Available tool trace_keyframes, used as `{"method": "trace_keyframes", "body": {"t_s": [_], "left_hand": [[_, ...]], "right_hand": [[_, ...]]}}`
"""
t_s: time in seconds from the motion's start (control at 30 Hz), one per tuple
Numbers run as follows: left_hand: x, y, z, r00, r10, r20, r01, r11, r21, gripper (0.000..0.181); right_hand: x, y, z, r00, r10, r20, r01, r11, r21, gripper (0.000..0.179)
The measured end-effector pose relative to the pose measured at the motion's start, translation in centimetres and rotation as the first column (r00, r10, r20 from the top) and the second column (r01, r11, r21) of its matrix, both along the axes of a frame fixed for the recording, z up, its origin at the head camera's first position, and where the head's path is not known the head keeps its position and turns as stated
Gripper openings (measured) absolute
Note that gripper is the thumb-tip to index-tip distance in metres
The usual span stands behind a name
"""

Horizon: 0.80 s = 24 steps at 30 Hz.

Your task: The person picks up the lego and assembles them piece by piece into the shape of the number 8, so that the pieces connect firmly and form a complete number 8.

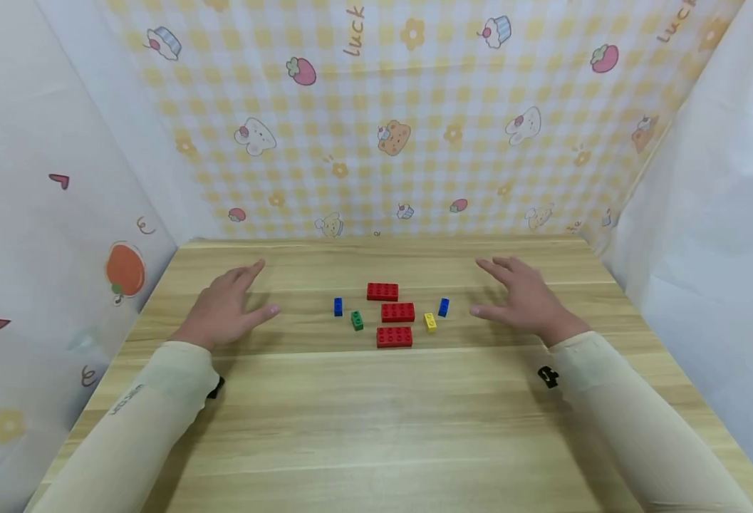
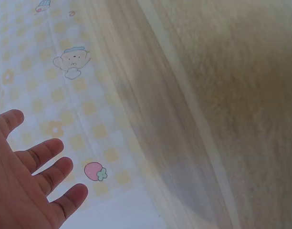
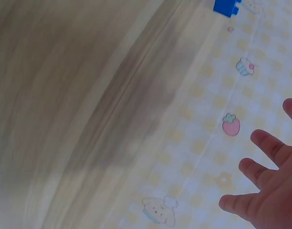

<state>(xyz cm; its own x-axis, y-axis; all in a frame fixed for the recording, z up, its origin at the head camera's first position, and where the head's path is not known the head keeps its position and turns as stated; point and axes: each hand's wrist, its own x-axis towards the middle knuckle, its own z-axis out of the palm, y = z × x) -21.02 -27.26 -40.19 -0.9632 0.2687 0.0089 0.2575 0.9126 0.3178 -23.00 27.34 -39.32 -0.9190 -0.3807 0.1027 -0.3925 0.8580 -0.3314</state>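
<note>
Between the two hands, toy building bricks lie apart on the wooden table. Three red bricks, a far one (image 1: 382,291), a middle one (image 1: 398,312) and a near one (image 1: 394,337), form a loose column. To their left are a green brick (image 1: 357,320) and a blue brick (image 1: 338,306); to their right, a yellow brick (image 1: 430,322) and a second blue brick (image 1: 443,307), which also peeks in at the top of the right wrist view. My left hand (image 1: 225,306) hovers left of the bricks, fingers spread and holding nothing. My right hand (image 1: 520,299) hovers likewise at their right.
A wooden table (image 1: 350,427) spans the space below. Behind it hangs a yellow checked cloth (image 1: 363,185) with cartoon prints. White sheets close off the left side (image 1: 62,249) and the right side (image 1: 703,214).
</note>
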Motion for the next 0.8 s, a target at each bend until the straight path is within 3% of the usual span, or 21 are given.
{"method": "trace_keyframes", "body": {"t_s": [0.43, 0.8], "left_hand": [[-0.6, 1.5, -0.1, 1.0, -0.015, 0.004, 0.015, 0.999, 0.039, 0.094], [-1.2, 3.0, -1.1, 0.999, -0.024, 0.026, 0.021, 0.993, 0.118, 0.092]], "right_hand": [[0.0, -2.6, 0.0, 0.997, 0.029, 0.068, -0.024, 0.997, -0.077, 0.089], [0.1, -4.6, -0.5, 0.995, 0.046, 0.083, -0.037, 0.994, -0.106, 0.079]]}}
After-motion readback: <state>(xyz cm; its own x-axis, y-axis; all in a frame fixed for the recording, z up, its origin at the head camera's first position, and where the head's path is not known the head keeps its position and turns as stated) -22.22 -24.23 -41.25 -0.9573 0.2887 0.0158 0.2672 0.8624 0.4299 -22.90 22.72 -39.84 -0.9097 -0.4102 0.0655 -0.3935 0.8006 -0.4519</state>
